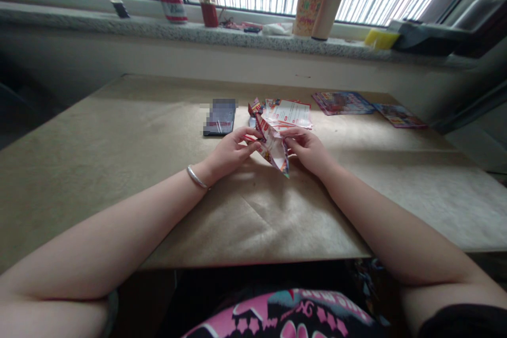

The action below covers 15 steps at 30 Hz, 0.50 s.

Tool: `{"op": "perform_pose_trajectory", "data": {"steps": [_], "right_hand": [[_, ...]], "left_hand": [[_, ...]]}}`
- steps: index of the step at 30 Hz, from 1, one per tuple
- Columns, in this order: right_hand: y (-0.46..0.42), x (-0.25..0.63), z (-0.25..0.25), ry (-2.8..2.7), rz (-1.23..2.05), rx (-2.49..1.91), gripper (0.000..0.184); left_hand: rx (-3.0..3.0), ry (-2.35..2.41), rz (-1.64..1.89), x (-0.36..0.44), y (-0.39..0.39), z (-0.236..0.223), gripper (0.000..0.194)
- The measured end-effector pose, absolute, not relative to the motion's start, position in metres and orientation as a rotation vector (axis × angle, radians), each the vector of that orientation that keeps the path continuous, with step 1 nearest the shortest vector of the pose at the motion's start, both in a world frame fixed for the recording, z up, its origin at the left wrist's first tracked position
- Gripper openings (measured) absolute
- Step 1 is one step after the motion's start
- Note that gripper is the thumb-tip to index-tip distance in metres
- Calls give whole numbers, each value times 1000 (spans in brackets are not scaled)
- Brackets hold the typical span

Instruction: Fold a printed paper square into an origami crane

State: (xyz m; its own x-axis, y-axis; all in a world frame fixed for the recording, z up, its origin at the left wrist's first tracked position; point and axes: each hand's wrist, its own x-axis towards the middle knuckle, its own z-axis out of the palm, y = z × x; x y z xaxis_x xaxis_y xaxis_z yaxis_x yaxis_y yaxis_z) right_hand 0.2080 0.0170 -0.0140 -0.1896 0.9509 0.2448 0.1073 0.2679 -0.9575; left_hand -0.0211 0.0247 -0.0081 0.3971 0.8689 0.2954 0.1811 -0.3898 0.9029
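Our forearms (396, 237) reach over the desk (99, 169) as our left hand (229, 152) and right hand (309, 152) pinch, close together, a folded glossy flyer (273, 148).

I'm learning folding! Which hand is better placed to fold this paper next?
Probably right hand: its fingers hold the folded paper near the pointed corner; the left hand touches only the other edge.

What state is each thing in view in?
Folded glossy printed paper: creased into points, held in both hands.
Left hand: fingers curled, pinching its left side.
Right hand: fingers curled on its right side.
Phone: flat on the brown board, upper end blurred.
Printed flyer: flat behind the folded paper.
Silver bangle: around left wrist.
Red-and-white can: standing on the window sill.
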Motion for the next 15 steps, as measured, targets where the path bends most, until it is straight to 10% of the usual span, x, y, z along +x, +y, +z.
{"op": "perform_pose_trajectory", "data": {"steps": [15], "right_hand": [[11, 207, -12, -1801, 937, -1034, 38]], "left_hand": [[1446, 726, 943, -16, 19, 1, 61]]}}
